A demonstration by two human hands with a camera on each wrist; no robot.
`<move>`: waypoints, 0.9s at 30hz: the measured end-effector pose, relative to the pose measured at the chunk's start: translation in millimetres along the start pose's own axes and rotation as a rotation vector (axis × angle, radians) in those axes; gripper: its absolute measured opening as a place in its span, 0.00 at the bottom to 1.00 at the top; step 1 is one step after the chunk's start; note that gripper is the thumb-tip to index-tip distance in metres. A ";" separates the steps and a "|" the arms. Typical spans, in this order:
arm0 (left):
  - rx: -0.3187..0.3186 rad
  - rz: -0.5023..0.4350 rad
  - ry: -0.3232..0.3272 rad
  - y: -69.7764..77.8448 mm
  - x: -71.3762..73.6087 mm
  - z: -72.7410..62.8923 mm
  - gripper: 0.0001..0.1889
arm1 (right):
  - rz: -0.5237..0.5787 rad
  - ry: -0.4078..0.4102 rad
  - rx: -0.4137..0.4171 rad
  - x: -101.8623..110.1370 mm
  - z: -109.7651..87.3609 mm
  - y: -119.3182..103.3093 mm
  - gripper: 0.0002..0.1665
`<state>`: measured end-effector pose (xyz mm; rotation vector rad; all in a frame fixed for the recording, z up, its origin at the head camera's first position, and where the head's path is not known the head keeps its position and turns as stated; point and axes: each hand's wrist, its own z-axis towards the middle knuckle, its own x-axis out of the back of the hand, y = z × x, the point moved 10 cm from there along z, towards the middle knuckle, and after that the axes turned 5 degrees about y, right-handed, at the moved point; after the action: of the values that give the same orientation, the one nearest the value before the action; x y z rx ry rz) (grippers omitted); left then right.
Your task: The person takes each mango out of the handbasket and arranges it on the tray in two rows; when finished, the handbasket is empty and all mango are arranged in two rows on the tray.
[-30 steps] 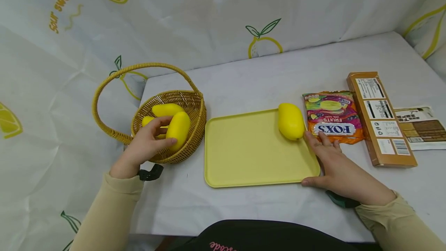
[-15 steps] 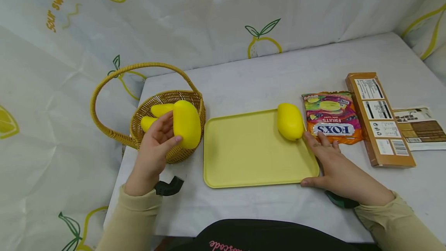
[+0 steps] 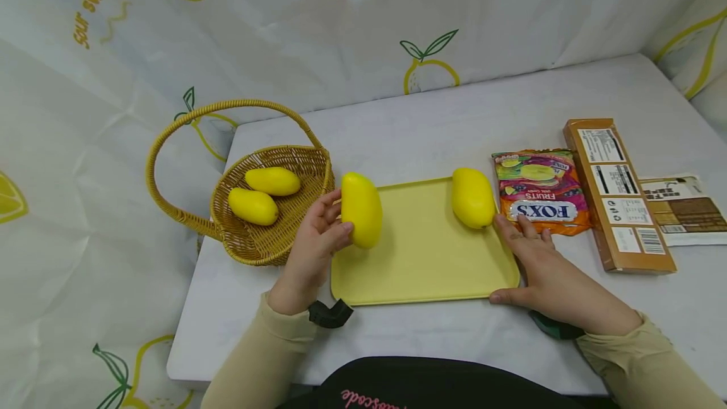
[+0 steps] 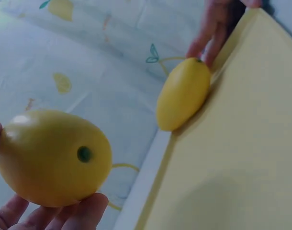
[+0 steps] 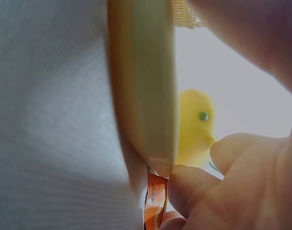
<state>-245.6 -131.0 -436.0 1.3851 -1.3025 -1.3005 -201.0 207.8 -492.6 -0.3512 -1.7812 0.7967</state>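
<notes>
A yellow mango [image 3: 362,210] is gripped by my left hand [image 3: 315,251] between thumb and fingers, held over the left end of the pale yellow tray [image 3: 420,270]. In the left wrist view this mango [image 4: 55,158] shows a green stem spot. Another mango [image 3: 474,198] lies at the tray's right end, close to my right hand [image 3: 545,270]. That hand rests with spread fingers along the tray's right edge, fingertips by the candy bag [image 3: 539,189]. Two more mangoes [image 3: 253,206] lie in the wicker basket [image 3: 295,226] on the left.
The basket's tall handle [image 3: 153,169] arches up on its left side. Right of the candy bag lies a long brown box [image 3: 621,194], overlapping a flat white-and-brown packet [image 3: 687,210]. A printed cloth wall [image 3: 341,30] stands behind the table.
My left hand has lifted the mango out of the basket and carried it right, over the tray. My right hand has stayed at the tray's edge.
</notes>
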 end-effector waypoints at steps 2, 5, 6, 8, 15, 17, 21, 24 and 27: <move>0.047 0.015 0.033 -10.9 -1.4 6.5 0.33 | 0.002 0.000 0.001 -0.2 0.3 -0.1 0.82; 0.080 0.046 0.067 -23.1 -3.0 16.1 0.32 | 0.005 0.000 -0.002 -0.4 0.2 0.0 0.82; 0.089 0.054 0.078 -26.9 -2.9 19.1 0.31 | 0.005 0.001 -0.003 -0.4 0.2 0.0 0.82; 0.107 0.063 0.107 -33.9 -1.3 24.4 0.29 | 0.004 0.003 -0.001 -0.1 0.2 -0.1 0.82; 0.148 0.159 0.225 -50.2 9.3 35.9 0.23 | -0.002 0.006 0.003 0.6 0.4 0.0 0.82; 0.138 0.211 0.243 -50.3 10.4 37.0 0.22 | -0.001 0.005 0.005 0.6 0.4 -0.4 0.82; 0.120 0.326 0.285 -47.9 12.9 37.3 0.19 | 0.002 0.003 0.011 0.1 0.2 -1.0 0.82; 0.093 0.411 0.299 -43.5 12.4 37.1 0.19 | 0.001 -0.002 0.009 -0.3 0.3 -0.2 0.82; 0.039 0.491 0.306 -38.0 11.3 38.0 0.19 | -0.001 -0.002 0.011 -0.5 0.4 1.2 0.83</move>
<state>-278.3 -133.8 -480.2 1.1373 -1.3464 -0.7067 -201.3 208.3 -493.7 -0.3425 -1.7783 0.8064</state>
